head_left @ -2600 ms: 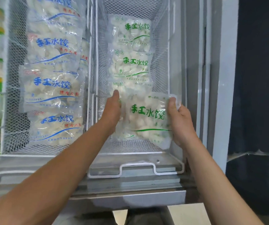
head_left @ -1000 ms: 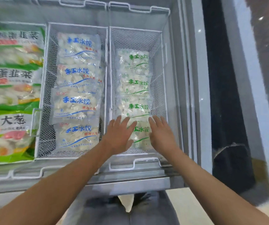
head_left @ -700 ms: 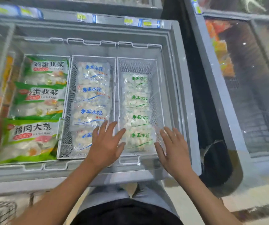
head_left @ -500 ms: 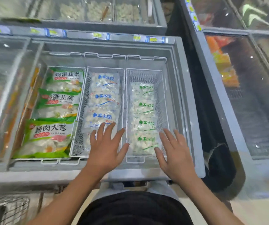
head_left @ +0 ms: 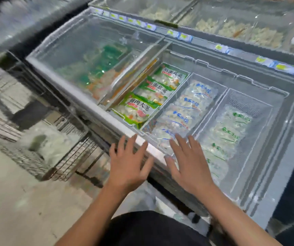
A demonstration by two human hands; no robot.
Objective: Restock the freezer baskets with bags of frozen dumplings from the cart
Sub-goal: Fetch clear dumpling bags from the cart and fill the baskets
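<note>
Head view: left hand (head_left: 127,165), right hand (head_left: 189,166) (fingers spread), empty.

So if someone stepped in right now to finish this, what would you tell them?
Left hand and right hand: both open and empty, over the freezer's near edge.
Green-print dumpling bags lie in a row in the right-most basket; blue-print bags fill the basket beside it.
More bags appear to wait in the wire cart, lower left, though blurred.
Next: probably fetch another bag from it.

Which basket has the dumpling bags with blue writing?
The middle basket, between the green-wrapped bags and the right-hand basket. Its clear bags carry blue writing; the right-hand basket's bags carry green writing.
</note>
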